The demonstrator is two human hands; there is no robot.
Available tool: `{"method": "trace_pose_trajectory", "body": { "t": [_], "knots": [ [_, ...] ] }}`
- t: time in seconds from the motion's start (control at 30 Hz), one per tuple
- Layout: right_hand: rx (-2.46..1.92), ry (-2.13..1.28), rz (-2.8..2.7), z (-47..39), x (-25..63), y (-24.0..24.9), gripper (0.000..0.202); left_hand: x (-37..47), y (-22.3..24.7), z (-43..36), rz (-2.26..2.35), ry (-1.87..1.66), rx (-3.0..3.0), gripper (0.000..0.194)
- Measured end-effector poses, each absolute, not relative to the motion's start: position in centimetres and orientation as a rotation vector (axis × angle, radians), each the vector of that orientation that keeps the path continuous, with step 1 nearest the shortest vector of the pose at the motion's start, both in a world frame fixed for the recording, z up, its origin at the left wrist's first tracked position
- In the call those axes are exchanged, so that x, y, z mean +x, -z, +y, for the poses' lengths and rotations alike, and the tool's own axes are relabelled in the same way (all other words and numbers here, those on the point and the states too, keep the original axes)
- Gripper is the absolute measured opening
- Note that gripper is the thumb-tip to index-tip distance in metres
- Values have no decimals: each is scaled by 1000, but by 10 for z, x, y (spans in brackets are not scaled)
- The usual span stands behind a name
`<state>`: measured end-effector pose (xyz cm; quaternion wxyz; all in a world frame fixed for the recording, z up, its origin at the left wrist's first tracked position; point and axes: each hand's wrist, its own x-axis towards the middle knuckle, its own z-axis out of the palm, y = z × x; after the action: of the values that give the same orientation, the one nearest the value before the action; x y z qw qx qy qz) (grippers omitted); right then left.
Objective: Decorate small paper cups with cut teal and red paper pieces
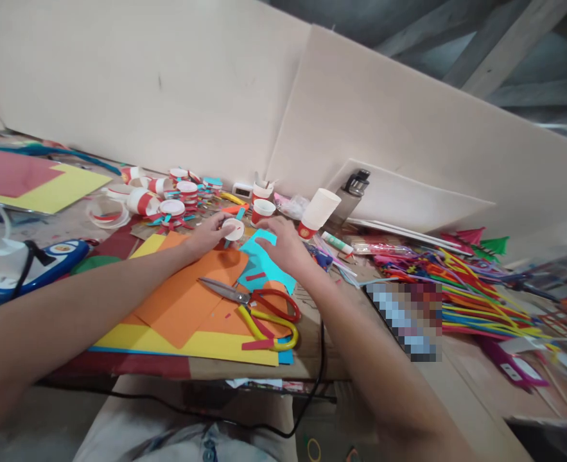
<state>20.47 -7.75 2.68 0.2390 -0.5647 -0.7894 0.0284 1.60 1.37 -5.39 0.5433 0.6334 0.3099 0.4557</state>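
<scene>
My left hand [207, 235] is closed on a short paper-cup piece [234, 229] with a round white face and turquoise strips sticking out at top and bottom. My right hand [286, 247] hovers over turquoise paper [264, 256], thumb and fingers bent but apart, with nothing visible between them. Just beyond its fingertips stands a red and white paper cup [263, 210]. Scissors [249, 298] with one red and one yellow handle lie partly open on orange paper [182, 295], nearer to me. Small red paper strips [257, 277] are scattered around them.
Several cut cup pieces [143, 201] crowd the back left. A blue and white glue gun [37, 269] lies at left. Stacked cups [318, 215], a bottle [350, 196] and a glue stick [337, 243] stand or lie behind my right hand. Pipe cleaners [476, 295] spread at right; a black cable [320, 353] crosses the front edge.
</scene>
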Motion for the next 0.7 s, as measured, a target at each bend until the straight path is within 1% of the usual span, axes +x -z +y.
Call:
{"method": "trace_pose_trajectory", "body": {
  "t": [0.07,0.1,0.17,0.23,0.27,0.3,0.4,0.5,0.7],
  "knots": [
    [-1279,-445,-2291,-110,208,-38,17,16,52,13,758,-1112,1533,44],
    [-1208,-569,-2331,-127,210,-42,15,16,51,12,769,-1117,1539,44],
    [-1151,-689,-2413,-158,213,-45,17,16,49,10,775,-1096,1521,46],
    [-1159,-688,-2540,-181,215,-43,29,16,48,9,769,-1073,1491,48],
    [-1167,-675,-2589,-188,215,-40,30,16,49,9,770,-1074,1486,49],
    [-1188,-653,-2623,-194,215,-37,28,16,49,10,776,-1083,1488,48],
    [-1219,-643,-2636,-200,214,-25,9,15,52,14,794,-1139,1532,47],
    [-1216,-678,-2605,-199,212,-18,13,15,52,18,799,-1204,1577,46],
    [-1177,-644,-2580,-195,211,-15,18,15,44,15,840,-1267,1526,49]
  ]
}}
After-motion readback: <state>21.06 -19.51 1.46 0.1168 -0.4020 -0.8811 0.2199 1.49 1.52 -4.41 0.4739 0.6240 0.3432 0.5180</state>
